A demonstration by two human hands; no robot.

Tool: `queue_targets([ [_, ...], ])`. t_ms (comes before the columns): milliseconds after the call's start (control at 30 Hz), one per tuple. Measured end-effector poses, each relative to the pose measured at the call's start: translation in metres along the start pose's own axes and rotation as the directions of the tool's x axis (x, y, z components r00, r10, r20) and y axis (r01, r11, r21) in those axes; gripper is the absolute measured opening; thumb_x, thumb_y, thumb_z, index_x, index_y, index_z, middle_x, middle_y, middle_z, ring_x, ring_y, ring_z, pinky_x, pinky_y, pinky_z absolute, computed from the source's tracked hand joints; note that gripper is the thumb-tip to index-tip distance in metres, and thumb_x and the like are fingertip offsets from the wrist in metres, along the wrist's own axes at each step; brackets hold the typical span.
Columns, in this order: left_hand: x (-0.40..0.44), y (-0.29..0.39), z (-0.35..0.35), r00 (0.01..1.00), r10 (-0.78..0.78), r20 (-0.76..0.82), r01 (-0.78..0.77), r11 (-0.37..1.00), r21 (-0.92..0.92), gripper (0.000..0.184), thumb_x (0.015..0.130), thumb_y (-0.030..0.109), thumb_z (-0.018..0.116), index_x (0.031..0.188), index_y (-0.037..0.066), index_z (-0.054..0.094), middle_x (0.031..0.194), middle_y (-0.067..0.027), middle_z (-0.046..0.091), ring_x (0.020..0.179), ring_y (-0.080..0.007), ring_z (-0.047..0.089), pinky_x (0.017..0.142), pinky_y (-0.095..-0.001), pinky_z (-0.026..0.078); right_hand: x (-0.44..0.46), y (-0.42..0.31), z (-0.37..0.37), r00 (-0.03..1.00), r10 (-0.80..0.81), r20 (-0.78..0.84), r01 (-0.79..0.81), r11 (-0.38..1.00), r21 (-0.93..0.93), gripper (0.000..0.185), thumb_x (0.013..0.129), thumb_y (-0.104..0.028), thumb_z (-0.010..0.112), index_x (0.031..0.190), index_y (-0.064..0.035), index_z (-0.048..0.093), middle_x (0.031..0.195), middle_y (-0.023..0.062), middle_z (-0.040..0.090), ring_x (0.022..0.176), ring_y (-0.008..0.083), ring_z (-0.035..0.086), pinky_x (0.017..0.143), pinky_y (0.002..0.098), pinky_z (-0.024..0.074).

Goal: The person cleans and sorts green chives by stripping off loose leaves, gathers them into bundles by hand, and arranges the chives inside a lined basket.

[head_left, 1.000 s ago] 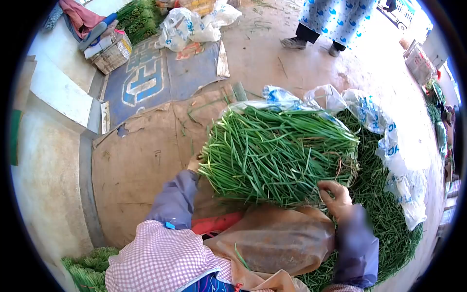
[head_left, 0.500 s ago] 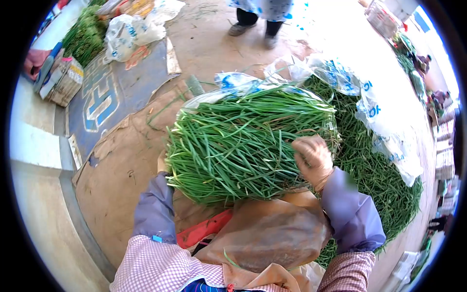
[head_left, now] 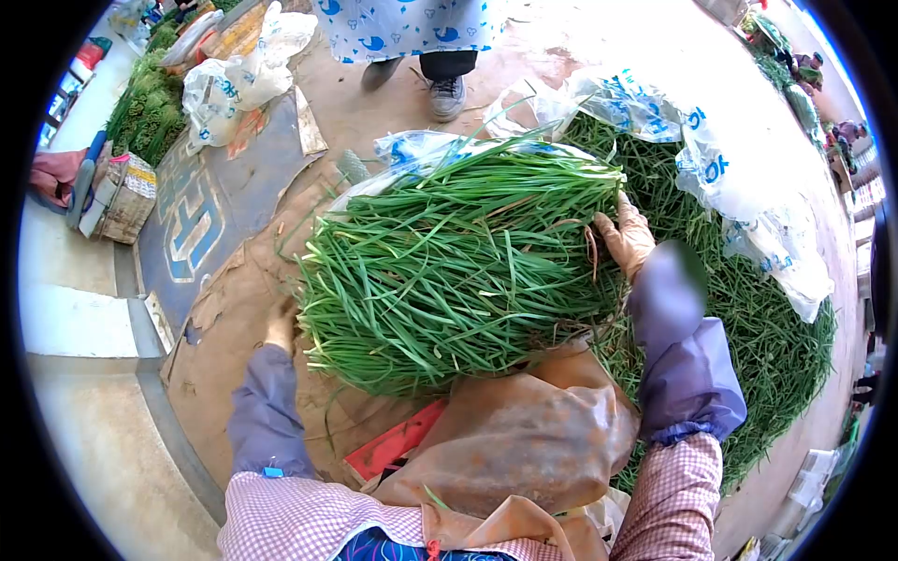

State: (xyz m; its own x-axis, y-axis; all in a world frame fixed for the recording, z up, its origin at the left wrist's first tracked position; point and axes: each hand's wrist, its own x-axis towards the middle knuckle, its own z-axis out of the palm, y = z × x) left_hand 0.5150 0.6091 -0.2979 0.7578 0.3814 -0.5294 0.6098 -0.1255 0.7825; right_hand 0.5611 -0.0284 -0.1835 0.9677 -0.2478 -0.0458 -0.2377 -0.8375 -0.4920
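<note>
A thick heap of long green chives (head_left: pixel 449 271) lies crosswise in front of me, pale cut ends to the left. My right hand (head_left: pixel 629 236), in a tan glove, rests against the heap's right end with its fingers apart. A reddish-brown withered strand (head_left: pixel 591 251) hangs beside the thumb. At the pale ends is my left hand (head_left: pixel 282 323), its fingers stretched along the side and partly hidden by blades. A brown apron (head_left: pixel 514 439) covers my lap just below the chives.
More loose chives (head_left: pixel 758 374) spread along the right, edged by printed plastic sheeting (head_left: pixel 706 168). A red object (head_left: pixel 393 439) sits near my lap. Ahead stands a person in a whale-print apron (head_left: pixel 402 28). Greens, plastic bags (head_left: pixel 234 89) and a box (head_left: pixel 128 198) are at left.
My right hand has moved from above the chives to their right end, its curled fingers now spread. My left hand has shifted left. The person ahead has come closer.
</note>
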Motion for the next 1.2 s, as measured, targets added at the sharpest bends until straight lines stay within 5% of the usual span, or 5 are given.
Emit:
queue_targets([
  [100, -0.033, 0.047, -0.018, 0.914, 0.384, -0.134, -0.396, 0.915, -0.081, 0.031, 0.092, 0.017, 0.057, 0.12, 0.004, 0.057, 0.108, -0.0056, 0.064, 0.097, -0.0161, 0.061, 0.084, -0.0316, 0.05, 0.005, 0.007, -0.028, 0.99, 0.134, 0.035, -0.129, 0.801, 0.585, 0.047, 0.088, -0.028, 0.066, 0.129, -0.0083, 0.053, 0.127, 0.0134, 0.057, 0.116, 0.0232, 0.052, 0.1, 0.0328, 0.0401],
  [233, -0.1, 0.122, 0.019, 0.711, 0.701, -0.044, -0.681, 0.704, 0.201, 0.033, 0.09, 0.023, 0.061, 0.117, 0.004, 0.059, 0.111, -0.0081, 0.064, 0.105, -0.0194, 0.06, 0.095, -0.0323, 0.045, -0.013, 0.006, -0.041, 0.843, -0.164, -0.513, 0.241, 0.967, 0.087, 0.038, 0.086, -0.014, 0.065, 0.122, -0.0077, 0.057, 0.116, 0.012, 0.06, 0.107, 0.0264, 0.057, 0.094, 0.035, 0.0448],
  [533, -0.171, 0.173, 0.117, 0.505, 0.839, 0.202, -0.807, 0.377, 0.454, 0.031, 0.083, 0.009, 0.064, 0.112, 0.002, 0.061, 0.109, -0.0132, 0.064, 0.105, -0.0251, 0.059, 0.098, -0.0349, 0.042, 0.029, -0.067, -0.055, 0.937, -0.298, 0.183, 0.35, 0.802, -0.485, 0.09, 0.069, -0.011, 0.074, 0.146, -0.0205, 0.028, 0.145, 0.0129, 0.037, 0.138, 0.0335, 0.027, 0.111, 0.0494, 0.025],
  [833, -0.17, 0.264, 0.268, 0.228, 0.723, 0.652, -0.974, 0.177, 0.143, 0.039, 0.084, 0.022, 0.066, 0.115, -0.002, 0.06, 0.113, -0.0201, 0.064, 0.107, -0.0308, 0.061, 0.094, -0.0365, 0.046, 0.075, -0.061, -0.05, 0.87, -0.204, 0.448, 0.383, 0.854, -0.354, 0.065, 0.062, -0.018, 0.078, 0.119, -0.0093, 0.047, 0.099, 0.0175, 0.064, 0.096, 0.0325, 0.063, 0.083, 0.0391, 0.0508],
  [1200, -0.04, 0.271, 0.243, 0.788, 0.268, 0.554, -0.607, 0.487, 0.628, 0.047, 0.079, 0.039, 0.073, 0.108, 0.002, 0.066, 0.1, -0.013, 0.069, 0.095, -0.0229, 0.064, 0.086, -0.0326, 0.048, 0.052, -0.049, -0.041, 0.898, -0.111, 0.426, 0.307, 0.852, -0.424, 0.058, 0.066, -0.014, 0.074, 0.114, -0.0071, 0.044, 0.116, 0.0195, 0.055, 0.099, 0.0369, 0.061, 0.082, 0.0444, 0.0509],
])
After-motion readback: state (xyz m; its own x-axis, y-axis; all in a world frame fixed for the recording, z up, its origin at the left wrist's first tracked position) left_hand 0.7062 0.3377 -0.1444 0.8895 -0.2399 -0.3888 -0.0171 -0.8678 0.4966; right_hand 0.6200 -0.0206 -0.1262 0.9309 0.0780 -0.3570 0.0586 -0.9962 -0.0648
